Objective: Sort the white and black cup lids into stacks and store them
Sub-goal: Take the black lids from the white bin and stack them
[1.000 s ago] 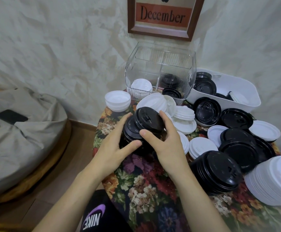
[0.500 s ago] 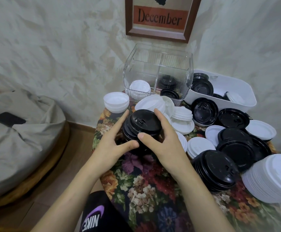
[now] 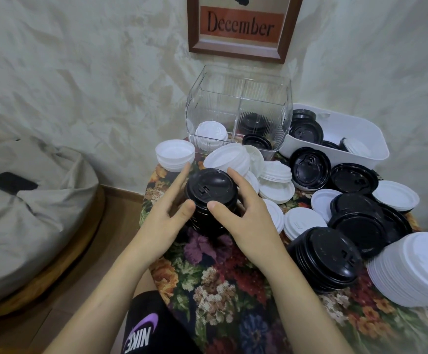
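A stack of black lids (image 3: 211,192) stands upright on the floral tablecloth (image 3: 233,290). My left hand (image 3: 164,218) and my right hand (image 3: 248,215) hold it from both sides, thumbs on its front, fingers along its flanks. Behind it stands a clear divided container (image 3: 215,103) with white lids (image 3: 210,132) in its left half and black lids (image 3: 255,123) in its right half. A taller black stack (image 3: 327,259) and a big white stack (image 3: 417,272) lie tilted at the right.
Loose white and black lids cover the table's middle and right. A white bin (image 3: 371,134) holding more lids sits at the back right. A small white stack (image 3: 175,154) is at the back left. A beanbag (image 3: 29,200) with a phone (image 3: 12,182) lies left.
The upper black lids, which sat tilted and offset on the stack, now sit level on it. Both hands have stayed around the stack and closed in slightly.
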`<state>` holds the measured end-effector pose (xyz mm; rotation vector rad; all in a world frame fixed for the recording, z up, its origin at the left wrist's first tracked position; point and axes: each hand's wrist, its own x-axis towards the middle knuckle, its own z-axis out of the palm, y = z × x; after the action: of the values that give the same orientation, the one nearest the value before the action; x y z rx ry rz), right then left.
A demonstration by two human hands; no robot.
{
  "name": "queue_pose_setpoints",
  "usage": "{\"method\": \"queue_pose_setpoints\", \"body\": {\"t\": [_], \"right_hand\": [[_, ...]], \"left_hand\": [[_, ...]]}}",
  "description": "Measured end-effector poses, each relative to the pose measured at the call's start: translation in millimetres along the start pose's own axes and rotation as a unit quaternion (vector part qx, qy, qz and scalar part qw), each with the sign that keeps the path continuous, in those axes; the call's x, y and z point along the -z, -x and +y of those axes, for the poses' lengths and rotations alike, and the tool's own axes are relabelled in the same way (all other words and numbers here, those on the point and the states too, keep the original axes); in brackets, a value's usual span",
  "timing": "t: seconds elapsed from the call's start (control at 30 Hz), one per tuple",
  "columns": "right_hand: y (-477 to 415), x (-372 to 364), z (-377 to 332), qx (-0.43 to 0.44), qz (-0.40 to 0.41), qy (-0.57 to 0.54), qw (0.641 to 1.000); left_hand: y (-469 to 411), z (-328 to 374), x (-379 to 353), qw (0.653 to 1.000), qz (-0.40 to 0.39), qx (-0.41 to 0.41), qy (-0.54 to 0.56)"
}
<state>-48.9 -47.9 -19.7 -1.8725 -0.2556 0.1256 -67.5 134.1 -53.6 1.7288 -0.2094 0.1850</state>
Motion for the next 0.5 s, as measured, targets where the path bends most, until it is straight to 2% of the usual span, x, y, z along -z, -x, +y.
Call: {"method": "queue_pose_setpoints", "body": {"t": [0.23, 0.5], "right_hand": [[0, -6, 3, -0.024, 0.024, -0.087, 0.996], [3, -15, 4, -0.014, 0.043, -0.044, 0.998]], "left_hand": [[-2, -3, 0, 1.0, -0.004, 0.004, -0.02], [4, -6, 2, 0.998, -0.022, 0.015, -0.059]]}}
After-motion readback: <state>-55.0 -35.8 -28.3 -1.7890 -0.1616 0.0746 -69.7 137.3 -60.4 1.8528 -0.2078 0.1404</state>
